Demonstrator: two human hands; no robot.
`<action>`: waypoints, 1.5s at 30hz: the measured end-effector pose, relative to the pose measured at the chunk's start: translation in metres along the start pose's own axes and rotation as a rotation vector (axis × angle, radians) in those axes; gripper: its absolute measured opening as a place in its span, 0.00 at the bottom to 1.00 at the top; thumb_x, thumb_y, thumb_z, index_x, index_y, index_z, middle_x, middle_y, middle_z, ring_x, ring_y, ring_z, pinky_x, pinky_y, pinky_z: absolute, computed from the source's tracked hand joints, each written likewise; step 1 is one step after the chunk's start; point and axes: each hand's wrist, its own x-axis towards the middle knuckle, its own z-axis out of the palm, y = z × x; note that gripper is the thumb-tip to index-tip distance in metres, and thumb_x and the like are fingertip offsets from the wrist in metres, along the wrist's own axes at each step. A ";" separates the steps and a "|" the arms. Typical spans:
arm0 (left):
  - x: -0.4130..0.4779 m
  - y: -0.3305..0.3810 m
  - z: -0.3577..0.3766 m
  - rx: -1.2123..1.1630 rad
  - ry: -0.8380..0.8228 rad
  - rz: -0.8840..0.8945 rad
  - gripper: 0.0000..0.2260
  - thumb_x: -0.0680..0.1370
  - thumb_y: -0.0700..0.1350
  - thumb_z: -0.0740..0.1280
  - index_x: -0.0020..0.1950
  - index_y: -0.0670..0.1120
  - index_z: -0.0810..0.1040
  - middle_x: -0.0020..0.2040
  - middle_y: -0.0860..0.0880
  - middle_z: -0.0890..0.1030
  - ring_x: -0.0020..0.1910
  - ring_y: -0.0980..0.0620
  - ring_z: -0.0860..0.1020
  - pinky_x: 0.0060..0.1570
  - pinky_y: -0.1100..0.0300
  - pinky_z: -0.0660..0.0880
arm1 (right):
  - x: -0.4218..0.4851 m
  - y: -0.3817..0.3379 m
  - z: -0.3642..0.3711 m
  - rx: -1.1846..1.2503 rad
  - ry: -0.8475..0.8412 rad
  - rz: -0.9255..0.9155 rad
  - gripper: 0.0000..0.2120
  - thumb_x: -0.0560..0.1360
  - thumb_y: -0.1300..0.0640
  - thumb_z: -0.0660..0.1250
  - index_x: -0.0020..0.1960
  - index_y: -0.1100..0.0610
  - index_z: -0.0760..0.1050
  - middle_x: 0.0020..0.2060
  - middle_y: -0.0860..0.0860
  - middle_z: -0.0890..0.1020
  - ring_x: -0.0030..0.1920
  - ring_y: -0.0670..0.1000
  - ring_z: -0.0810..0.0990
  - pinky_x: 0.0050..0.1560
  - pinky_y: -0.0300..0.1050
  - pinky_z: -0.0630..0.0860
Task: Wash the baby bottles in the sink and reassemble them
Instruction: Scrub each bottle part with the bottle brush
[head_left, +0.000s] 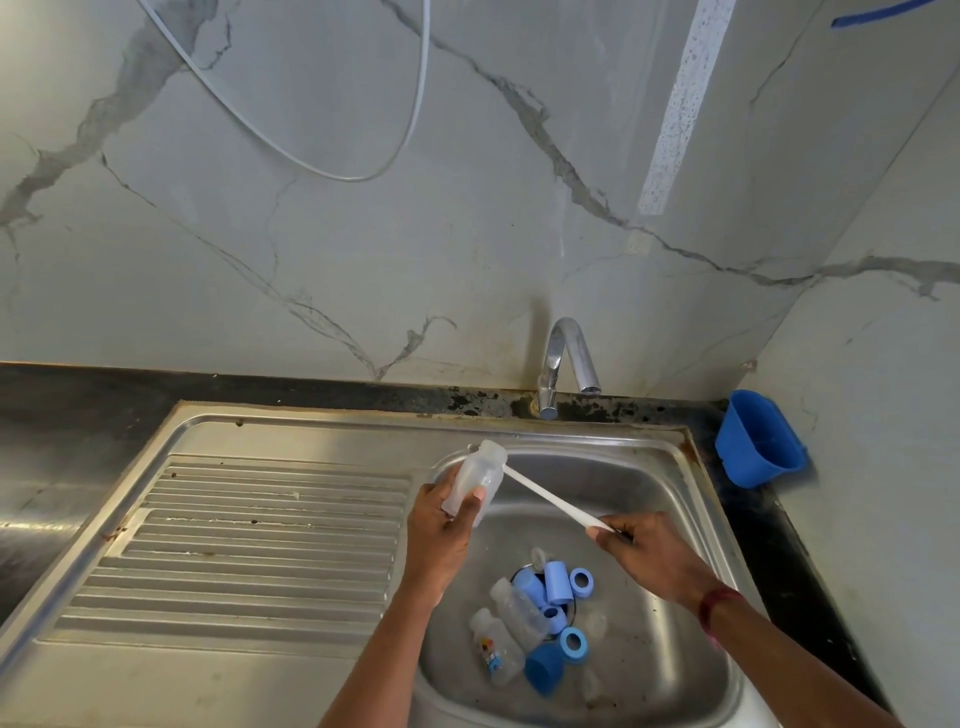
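Evenly lit, slightly cool wide-angle view down into a kitchen sink (597, 478).

Soft, diffuse light fills the scene and leaves no hard shadows; the tap (563, 358) throws only a faint shadow onto the marble wall (311, 234) to its left. Bright glints sit on the tap's chrome, and a dull sheen lies across the steel basin and draining board (260, 545). The black counter (78, 415) reads dark. The middle is sharp; straight lines bow and stretch toward the edges, and fine detail looks slightly smeared.
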 end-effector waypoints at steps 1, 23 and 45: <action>0.000 0.001 -0.001 0.004 0.019 -0.010 0.34 0.70 0.70 0.63 0.72 0.55 0.73 0.55 0.49 0.76 0.51 0.52 0.79 0.45 0.62 0.79 | 0.000 0.001 0.001 -0.006 0.003 -0.003 0.21 0.80 0.49 0.65 0.35 0.63 0.71 0.24 0.46 0.66 0.27 0.45 0.64 0.31 0.39 0.65; 0.004 0.015 -0.020 0.317 0.134 -0.063 0.32 0.73 0.63 0.67 0.68 0.42 0.76 0.53 0.38 0.72 0.44 0.47 0.71 0.44 0.60 0.68 | -0.001 0.005 0.002 -0.102 -0.011 0.010 0.18 0.80 0.47 0.64 0.38 0.57 0.77 0.26 0.47 0.71 0.27 0.44 0.68 0.32 0.39 0.69; 0.006 0.041 -0.008 -0.678 0.049 -0.645 0.21 0.75 0.46 0.74 0.65 0.39 0.76 0.59 0.37 0.78 0.56 0.38 0.80 0.40 0.52 0.83 | 0.004 0.004 0.015 -0.129 0.228 -0.189 0.14 0.78 0.44 0.65 0.57 0.49 0.82 0.23 0.44 0.72 0.25 0.44 0.71 0.28 0.39 0.72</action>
